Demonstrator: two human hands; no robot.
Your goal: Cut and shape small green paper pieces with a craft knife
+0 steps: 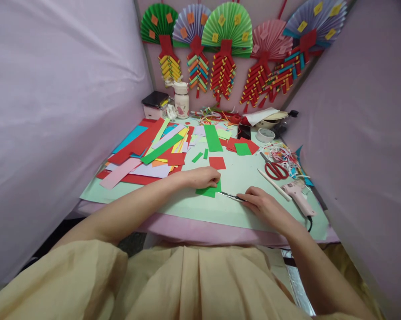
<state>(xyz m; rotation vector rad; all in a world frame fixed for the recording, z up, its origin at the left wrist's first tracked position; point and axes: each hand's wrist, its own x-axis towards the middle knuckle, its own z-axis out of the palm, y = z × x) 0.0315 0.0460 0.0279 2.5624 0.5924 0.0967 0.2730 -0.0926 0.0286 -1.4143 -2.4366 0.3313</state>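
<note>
My left hand [205, 178] rests on green paper [208, 192] near the table's front, its fingers closed at the paper's upper edge. My right hand [257, 201] holds dark-handled scissors [232, 196], whose tips point left and reach the right edge of that paper. Just above my left hand lies a red square [217, 163]. Two small green strips [197, 157] are up and to the left of it. A green square [243, 149] sits on red paper farther back.
Colored paper strips [133, 144] are piled at left. Red-handled scissors [276, 170], a white stick [274, 184] and a pink glue gun [299, 198] lie at right. A white bottle [181, 101], a phone [244, 132] and a tape roll [265, 135] stand or lie behind. Paper fans [227, 26] hang above.
</note>
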